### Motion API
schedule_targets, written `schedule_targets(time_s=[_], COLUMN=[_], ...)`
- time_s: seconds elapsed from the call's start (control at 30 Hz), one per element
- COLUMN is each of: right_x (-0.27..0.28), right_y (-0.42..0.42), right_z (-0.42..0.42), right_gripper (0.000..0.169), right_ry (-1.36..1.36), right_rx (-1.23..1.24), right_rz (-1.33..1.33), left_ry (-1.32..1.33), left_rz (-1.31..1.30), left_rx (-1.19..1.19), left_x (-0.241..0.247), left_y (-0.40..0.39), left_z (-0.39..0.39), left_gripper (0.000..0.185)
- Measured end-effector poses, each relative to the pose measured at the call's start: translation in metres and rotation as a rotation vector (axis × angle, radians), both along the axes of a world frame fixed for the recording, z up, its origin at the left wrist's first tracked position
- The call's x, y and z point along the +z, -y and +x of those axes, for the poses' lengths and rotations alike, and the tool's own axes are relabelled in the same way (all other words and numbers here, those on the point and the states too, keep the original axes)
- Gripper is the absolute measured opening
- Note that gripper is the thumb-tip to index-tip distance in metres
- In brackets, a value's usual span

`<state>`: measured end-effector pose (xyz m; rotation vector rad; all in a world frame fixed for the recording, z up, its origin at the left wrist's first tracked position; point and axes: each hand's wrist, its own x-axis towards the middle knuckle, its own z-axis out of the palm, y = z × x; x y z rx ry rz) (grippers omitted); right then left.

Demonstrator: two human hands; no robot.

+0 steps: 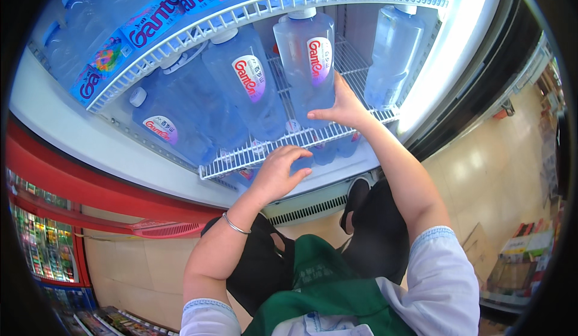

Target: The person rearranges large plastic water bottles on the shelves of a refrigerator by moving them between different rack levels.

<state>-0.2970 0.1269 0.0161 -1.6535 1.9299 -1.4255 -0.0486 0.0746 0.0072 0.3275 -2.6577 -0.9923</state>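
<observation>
My right hand [345, 105] lies against the lower right side of a large clear Ganten water bottle [305, 56], its thumb across the bottle's front near the base. The bottle stands on a white wire shelf [280, 148] in a lit refrigerated cabinet. My left hand [285, 166], with a silver bangle at the wrist, is just in front of the shelf's front rail, its fingers curled apart with nothing between them. Left of the held bottle stands another labelled bottle [248, 78], and a further one [160, 123] is at the shelf's left end. At the right stands a clear bottle [393, 60].
An upper wire shelf [271, 4] carries wrapped packs of bottles [158, 15]. Smaller bottles [325, 151] stand below the lower shelf. A vent grille [311, 209] runs along the cabinet's base, close to my shoe [357, 196]. A red-framed cooler [45, 236] is at the left.
</observation>
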Motion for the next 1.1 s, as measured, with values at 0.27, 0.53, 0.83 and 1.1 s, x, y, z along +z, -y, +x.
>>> schedule_targets(time_s=[0.27,0.53,0.83,1.1], right_x=[-0.003,-0.008,-0.006,-0.007], right_y=[-0.004,0.001,0.0,0.009], right_z=[0.014,0.03,0.028,0.024], right_gripper=[0.112,0.113,0.11,0.111], right_ry=[0.011,-0.104,-0.083,-0.037], right_rx=[-0.094,-0.262,-0.213,-0.084], right_rz=[-0.045,-0.048,0.019,-0.018], left_ry=[-0.026,0.007,0.044,0.031], left_rz=[0.037,0.001,0.038,0.006], left_rx=[0.008,0.016,0.063,0.063], left_x=[0.001,-0.001,0.003,-0.001], left_y=[-0.003,-0.001,-0.006,-0.005], left_z=[-0.001,-0.002,-0.007,-0.004], left_gripper=[0.032,0.033,0.03,0.028])
